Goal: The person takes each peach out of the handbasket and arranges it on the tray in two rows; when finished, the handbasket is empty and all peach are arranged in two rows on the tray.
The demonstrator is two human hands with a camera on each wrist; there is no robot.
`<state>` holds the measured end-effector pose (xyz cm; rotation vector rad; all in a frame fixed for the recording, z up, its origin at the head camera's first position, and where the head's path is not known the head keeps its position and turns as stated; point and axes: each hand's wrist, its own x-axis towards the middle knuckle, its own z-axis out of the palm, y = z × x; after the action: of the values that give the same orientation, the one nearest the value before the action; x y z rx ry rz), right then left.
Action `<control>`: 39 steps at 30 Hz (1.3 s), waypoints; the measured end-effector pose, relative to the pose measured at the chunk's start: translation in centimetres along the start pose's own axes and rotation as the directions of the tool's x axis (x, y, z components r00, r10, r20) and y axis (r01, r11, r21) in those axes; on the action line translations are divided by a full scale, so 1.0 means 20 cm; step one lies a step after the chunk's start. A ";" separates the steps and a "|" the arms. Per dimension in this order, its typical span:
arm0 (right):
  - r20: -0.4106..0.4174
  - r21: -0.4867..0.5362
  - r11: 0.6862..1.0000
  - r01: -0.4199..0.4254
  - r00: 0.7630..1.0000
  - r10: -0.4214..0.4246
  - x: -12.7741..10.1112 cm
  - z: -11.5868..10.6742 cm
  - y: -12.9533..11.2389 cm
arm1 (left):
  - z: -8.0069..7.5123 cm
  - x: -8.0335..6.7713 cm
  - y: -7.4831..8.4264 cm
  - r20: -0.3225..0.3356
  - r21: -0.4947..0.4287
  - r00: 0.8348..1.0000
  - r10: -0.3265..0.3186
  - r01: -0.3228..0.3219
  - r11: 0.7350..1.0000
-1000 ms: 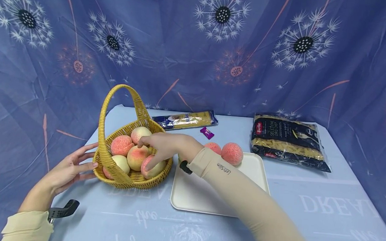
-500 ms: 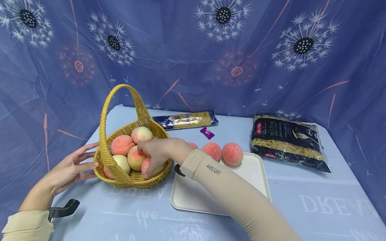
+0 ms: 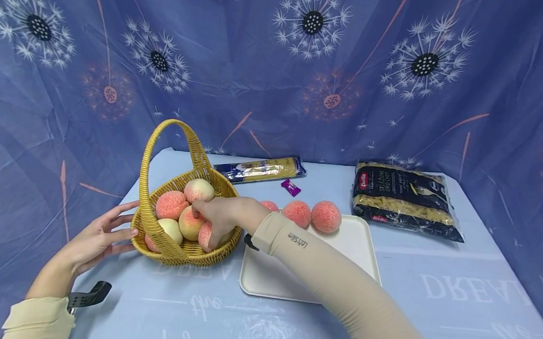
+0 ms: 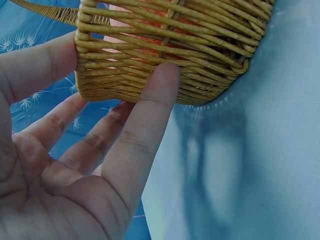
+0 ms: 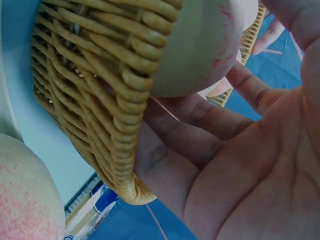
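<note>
A yellow wicker basket (image 3: 191,258) with a tall arched handle stands at the left of the table, holding several peaches. My right hand (image 3: 222,216) reaches in at its right end, thumb and fingers around a pink-and-cream peach (image 3: 204,235). In the right wrist view that peach (image 5: 200,55) lies against the fingers, just inside the woven rim; their tips are partly hidden. My left hand (image 3: 96,239) touches the basket's left side with extended fingers. In the left wrist view, one fingertip (image 4: 167,75) presses the woven wall.
Right of the basket lies a white tray (image 3: 269,278) with pink peaches (image 3: 326,217) along its back, partly behind my right forearm. Further back are a spaghetti pack (image 3: 267,169) and a purple wrapped candy (image 3: 291,187). A large pasta bag (image 3: 405,198) lies at the back right.
My right hand has lowered onto the peach at the basket's right end and closed around it. The forearm shifted slightly left, uncovering more of the tray peaches. My left hand stays put.
</note>
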<state>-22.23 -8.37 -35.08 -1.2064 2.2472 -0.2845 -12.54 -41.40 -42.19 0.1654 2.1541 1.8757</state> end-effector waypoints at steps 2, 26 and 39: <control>-0.001 -0.002 1.000 0.002 1.000 -0.002 0.00 0.00 0.00 | 0.00 0.00 0.00 0.002 -0.002 1.000 0.003 -0.003 1.000; -0.046 0.005 0.999 0.049 0.998 -0.049 -0.09 -0.10 0.07 | -0.01 0.00 -0.02 -0.011 -0.006 1.000 -0.006 0.006 1.000; -0.186 0.115 0.988 0.104 0.979 -0.081 -0.29 -0.21 0.18 | 0.00 0.00 -0.01 -0.011 0.020 1.000 -0.008 0.008 1.000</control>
<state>-24.59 -1.88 -31.02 -1.2651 2.2902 -0.5830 -12.59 -41.48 -42.32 0.1506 2.1781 1.8548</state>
